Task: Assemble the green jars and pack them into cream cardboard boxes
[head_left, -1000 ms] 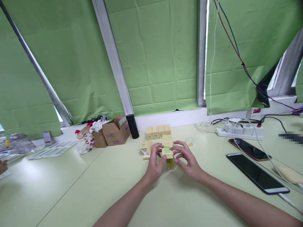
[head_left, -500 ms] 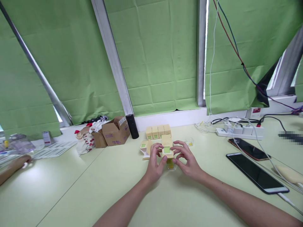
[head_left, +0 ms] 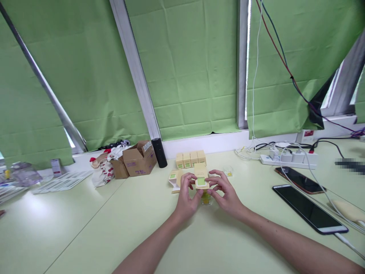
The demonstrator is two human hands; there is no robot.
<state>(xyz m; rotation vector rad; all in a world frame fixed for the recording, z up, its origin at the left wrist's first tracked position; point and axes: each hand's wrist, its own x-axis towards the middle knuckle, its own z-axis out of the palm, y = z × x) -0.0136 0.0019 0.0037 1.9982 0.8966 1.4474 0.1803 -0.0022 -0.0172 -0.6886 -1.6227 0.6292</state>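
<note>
Between my two hands stands a small cream-coloured cardboard box (head_left: pixel 201 182) with a green square on its front. My left hand (head_left: pixel 186 199) grips its left side, fingers bent and thumb at the bottom edge. On the other side my right hand (head_left: pixel 227 195) pinches the right edge, its thumb also low. Just under the box a small clear container (head_left: pixel 206 200) with yellow-green contents rests on the table, partly covered by the box and thumbs. Left of my left hand lies an opened box (head_left: pixel 174 182), partly hidden.
Several matching boxes (head_left: pixel 190 159) stand in a row behind. A small clear piece (head_left: pixel 228 171) with something yellow lies to the right. Phones (head_left: pixel 309 208), cables and a power strip (head_left: pixel 288 160) are further right. A brown carton (head_left: pixel 140 161) and black cylinder (head_left: pixel 159 153) stand back left.
My thumbs have shifted slightly at the box's lower edge, and that edge sits a little higher. Another person's hand reached in at the far left and has mostly withdrawn.
</note>
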